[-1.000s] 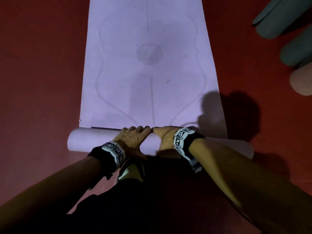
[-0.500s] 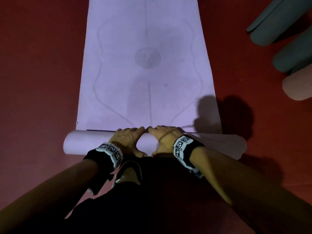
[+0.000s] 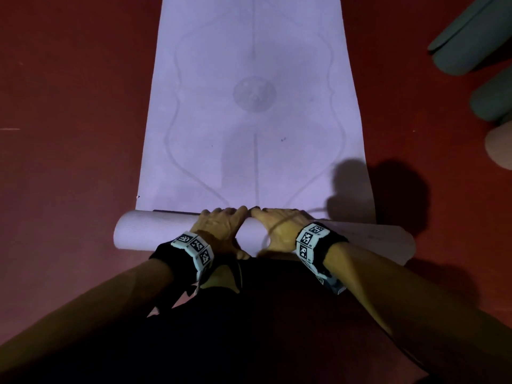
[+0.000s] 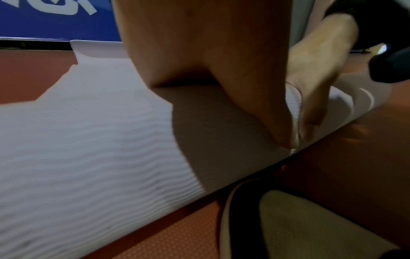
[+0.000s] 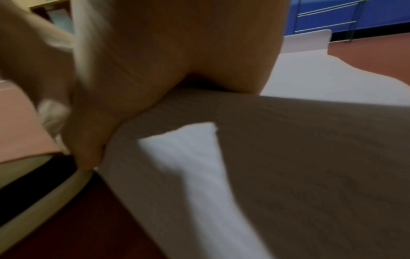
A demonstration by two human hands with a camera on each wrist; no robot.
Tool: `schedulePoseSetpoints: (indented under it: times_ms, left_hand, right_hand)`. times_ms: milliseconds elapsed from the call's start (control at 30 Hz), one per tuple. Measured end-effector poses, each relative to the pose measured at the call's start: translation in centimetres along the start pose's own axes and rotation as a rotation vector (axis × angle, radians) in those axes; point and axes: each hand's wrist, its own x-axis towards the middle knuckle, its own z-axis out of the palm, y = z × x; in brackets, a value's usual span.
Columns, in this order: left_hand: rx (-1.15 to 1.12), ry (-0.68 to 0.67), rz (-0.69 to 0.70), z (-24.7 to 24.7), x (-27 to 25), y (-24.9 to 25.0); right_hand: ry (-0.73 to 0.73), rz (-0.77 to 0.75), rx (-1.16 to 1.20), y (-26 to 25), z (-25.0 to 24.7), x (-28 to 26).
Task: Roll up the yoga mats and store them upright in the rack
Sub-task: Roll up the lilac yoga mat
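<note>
A lilac yoga mat [image 3: 249, 134] lies flat on the red floor, with its near end wound into a roll [image 3: 155, 231]. My left hand [image 3: 221, 225] and right hand [image 3: 277, 225] sit side by side on the middle of the roll. Their fingers curl over the top and the thumbs reach down the near side. In the left wrist view my left hand [image 4: 199, 52] covers the roll [image 4: 88, 140], and the right thumb [image 4: 315, 78] is next to it. In the right wrist view my right hand [image 5: 155, 52] wraps the roll [image 5: 288, 157].
Two grey-green rolled mats [image 3: 471, 37] [image 3: 493, 101] and a beige one [image 3: 498, 148] lie on the floor at the right. My shoe [image 3: 221, 278] is just behind the roll. A blue wall [image 4: 44, 17] stands beyond the mat's far end.
Both hands have stayed on the roll, and their fingers have shifted a little over its top. The roll has crept slightly forward along the mat.
</note>
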Motion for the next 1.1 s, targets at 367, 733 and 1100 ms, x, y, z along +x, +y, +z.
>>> schedulePoseSetpoints:
  times_ms: [367,733,1100]
  left_hand:
    - [-0.061,-0.026,-0.076,0.2,-0.5,-0.2]
    - [-0.032,-0.059,-0.077,-1.2,-0.2,-0.4]
    - [0.012,-0.011,0.031,-1.7,1.1,-2.1]
  right_hand:
    - [-0.115,0.025,0.036,-0.3,-1.0,0.6]
    - [0.031,0.024,-0.029,-0.3,0.5,-0.3]
    - [-0.042,-0.001,0.07,1.4,-1.8,0.9]
